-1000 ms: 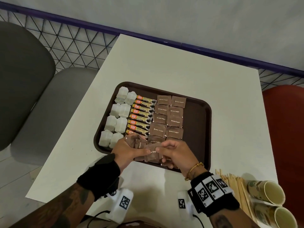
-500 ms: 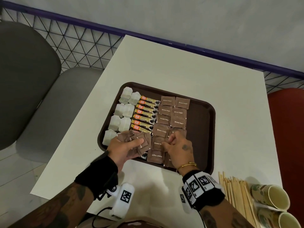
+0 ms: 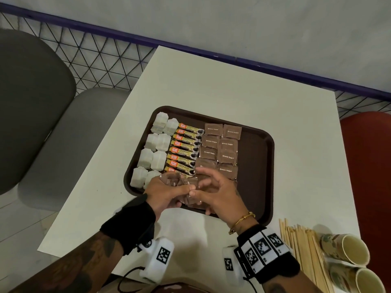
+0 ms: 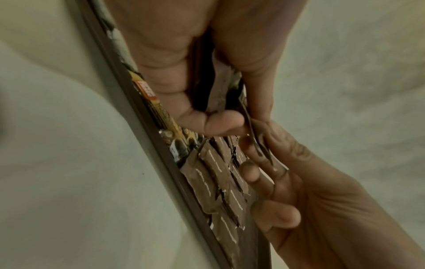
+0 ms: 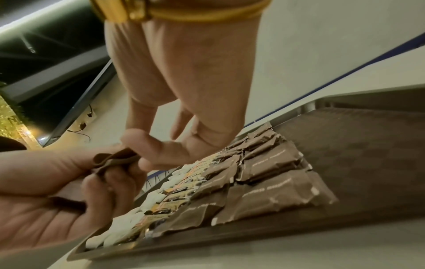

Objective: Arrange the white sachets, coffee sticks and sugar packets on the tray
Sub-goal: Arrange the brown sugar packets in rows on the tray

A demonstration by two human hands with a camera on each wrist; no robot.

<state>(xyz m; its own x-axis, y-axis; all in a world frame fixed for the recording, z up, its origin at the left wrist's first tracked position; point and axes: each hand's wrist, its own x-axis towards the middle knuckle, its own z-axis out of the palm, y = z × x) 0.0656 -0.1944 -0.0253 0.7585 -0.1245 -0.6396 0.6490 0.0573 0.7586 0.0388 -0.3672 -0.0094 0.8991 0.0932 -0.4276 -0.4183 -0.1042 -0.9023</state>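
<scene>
My left hand [image 3: 167, 191] holds a bunch of brown sugar packets [image 3: 220, 149]. My right hand [image 3: 213, 193] pinches one, seen only from the right wrist. White sachets [image 3: 152, 155] sit at nine o'clock on the tray [image 3: 256, 166], coffee sticks [image 3: 186, 151] beside them, bare room at three o'clock.

My brown sugar packets [image 3: 229, 157] on the tray read "Brown Sugar"; the coffee sticks [image 3: 186, 152] beside them, toward the tray's left edge, read "GRANULES".
</scene>
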